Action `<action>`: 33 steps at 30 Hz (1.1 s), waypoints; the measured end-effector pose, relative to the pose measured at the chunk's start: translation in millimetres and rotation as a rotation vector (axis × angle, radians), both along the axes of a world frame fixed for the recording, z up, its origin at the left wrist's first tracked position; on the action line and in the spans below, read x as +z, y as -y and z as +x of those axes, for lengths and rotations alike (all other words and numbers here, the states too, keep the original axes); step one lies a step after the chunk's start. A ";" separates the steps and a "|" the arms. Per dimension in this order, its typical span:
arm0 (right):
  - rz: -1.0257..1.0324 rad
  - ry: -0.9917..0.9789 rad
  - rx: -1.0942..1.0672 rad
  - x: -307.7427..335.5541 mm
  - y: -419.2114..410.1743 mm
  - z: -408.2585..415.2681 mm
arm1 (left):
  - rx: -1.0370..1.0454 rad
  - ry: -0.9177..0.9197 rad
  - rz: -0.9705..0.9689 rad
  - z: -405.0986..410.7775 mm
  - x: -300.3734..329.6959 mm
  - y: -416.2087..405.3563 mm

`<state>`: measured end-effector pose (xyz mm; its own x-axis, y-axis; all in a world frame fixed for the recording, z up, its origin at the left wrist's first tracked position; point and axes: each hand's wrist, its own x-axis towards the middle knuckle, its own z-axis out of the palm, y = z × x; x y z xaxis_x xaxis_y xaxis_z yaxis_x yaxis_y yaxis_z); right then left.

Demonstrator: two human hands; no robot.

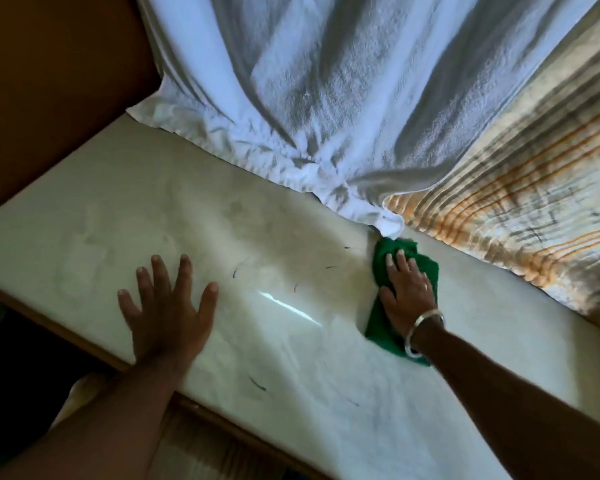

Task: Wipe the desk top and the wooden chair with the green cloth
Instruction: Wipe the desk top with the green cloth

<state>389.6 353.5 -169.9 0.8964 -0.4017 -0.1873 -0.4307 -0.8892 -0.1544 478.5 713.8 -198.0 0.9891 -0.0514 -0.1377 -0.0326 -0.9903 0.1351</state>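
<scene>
Green cloth (385, 258), bunched and folded, lies on the pale desk top (291, 368) near its far edge, just in front of where a white towel (326, 81) and a striped orange-and-grey fabric (520, 188) hang down onto the surface. Right hand (407, 294) lies flat on top of the cloth, fingers together and extended, palm pressing it down rather than gripping it; a metal bangle (420, 336) sits on that wrist. Left hand (168, 308) is spread wide, palm down on bare desk nearer the front edge, empty, apparently bracing. Step in hand, by my reading: wiping the desk top. Surface shows dull smudges and several short dark strands (257, 383) scattered between and in front of the hands, plus a bright glare streak. To do this well: keep the palm flat, sweep in overlapping passes from the back edge toward the front, gather the strands rather than scatter them, and lift the hanging towel corner so the strip beneath it gets wiped. Cloth is vivid, soft and creased, with part trailing under the wrist. Wooden chair is not identifiable in this view.
</scene>
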 end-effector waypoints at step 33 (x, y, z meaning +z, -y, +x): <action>0.177 0.002 1.039 -0.9 -137.9 -34.8 | 0.022 0.020 -0.036 1.0 3.6 -0.5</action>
